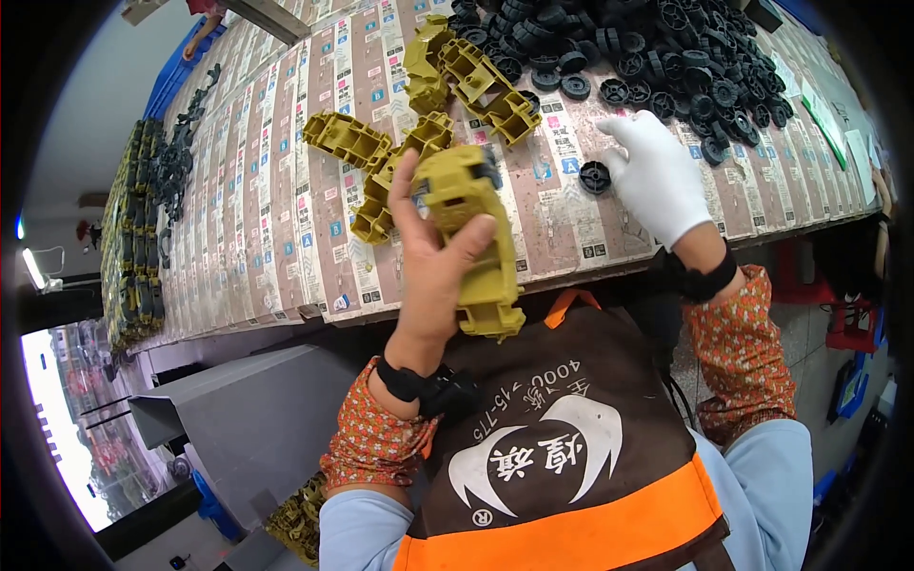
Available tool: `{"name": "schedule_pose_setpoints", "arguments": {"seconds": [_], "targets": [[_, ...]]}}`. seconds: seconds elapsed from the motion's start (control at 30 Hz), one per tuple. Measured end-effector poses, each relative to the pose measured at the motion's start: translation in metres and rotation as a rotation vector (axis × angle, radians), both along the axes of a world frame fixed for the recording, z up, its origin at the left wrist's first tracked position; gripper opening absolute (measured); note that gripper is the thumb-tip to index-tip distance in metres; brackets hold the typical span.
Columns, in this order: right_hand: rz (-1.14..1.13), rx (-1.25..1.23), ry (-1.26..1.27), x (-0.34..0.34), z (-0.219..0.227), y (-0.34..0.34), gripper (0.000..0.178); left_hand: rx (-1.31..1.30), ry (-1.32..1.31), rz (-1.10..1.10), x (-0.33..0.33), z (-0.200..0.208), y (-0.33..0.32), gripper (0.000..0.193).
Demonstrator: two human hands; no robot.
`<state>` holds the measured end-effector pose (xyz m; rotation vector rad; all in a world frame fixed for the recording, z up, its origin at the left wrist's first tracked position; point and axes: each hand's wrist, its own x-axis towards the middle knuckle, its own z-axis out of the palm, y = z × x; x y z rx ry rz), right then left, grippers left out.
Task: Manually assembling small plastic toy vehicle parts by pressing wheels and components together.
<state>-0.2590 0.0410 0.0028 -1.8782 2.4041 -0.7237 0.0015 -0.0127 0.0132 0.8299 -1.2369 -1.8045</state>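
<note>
The left hand [436, 257] grips a yellow-green vehicle shell [492, 266] whose lower end overhangs the near edge of the table [257, 219]. The gloved right hand [659, 176], fingers loosely parted, hovers beside a black wheel [595, 177]; tabletop shows between wheel and near edge.

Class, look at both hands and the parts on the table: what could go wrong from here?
The yellow vehicle body in the bare left hand extends, in this view, past the table's near edge, so a loosened grip might drop it.

The single black wheel lies close to the gloved right hand; a careless nudge could knock it away.

The heap of black wheels looks loosely piled, so a bump might scatter some.
</note>
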Motion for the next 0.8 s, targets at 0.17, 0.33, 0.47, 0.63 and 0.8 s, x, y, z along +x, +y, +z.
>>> {"name": "schedule_pose_setpoints", "arguments": {"seconds": [0.17, 0.33, 0.47, 0.63, 0.8], "targets": [[0.112, 0.137, -0.128, 0.008, -0.012, 0.005, 0.023, 0.2, 0.223, 0.1, 0.009, -0.007, -0.012, 0.061], [0.06, 0.132, -0.481, 0.032, 0.003, 0.013, 0.024, 0.182, 0.273, 0.183, 0.0, -0.008, -0.014, 0.037], [0.076, 0.141, -1.07, 0.083, 0.028, 0.019, 0.022, 0.102, 0.26, 0.268, -0.003, -0.01, -0.013, 0.038], [0.123, -0.058, -1.08, 0.106, 0.014, 0.025, 0.029, 0.066, 0.286, 0.282, -0.008, -0.009, -0.011, 0.07], [0.195, -0.016, -0.997, 0.11, 0.015, 0.031, 0.037, -0.008, 0.28, 0.322, -0.012, -0.009, -0.011, 0.074]]}}
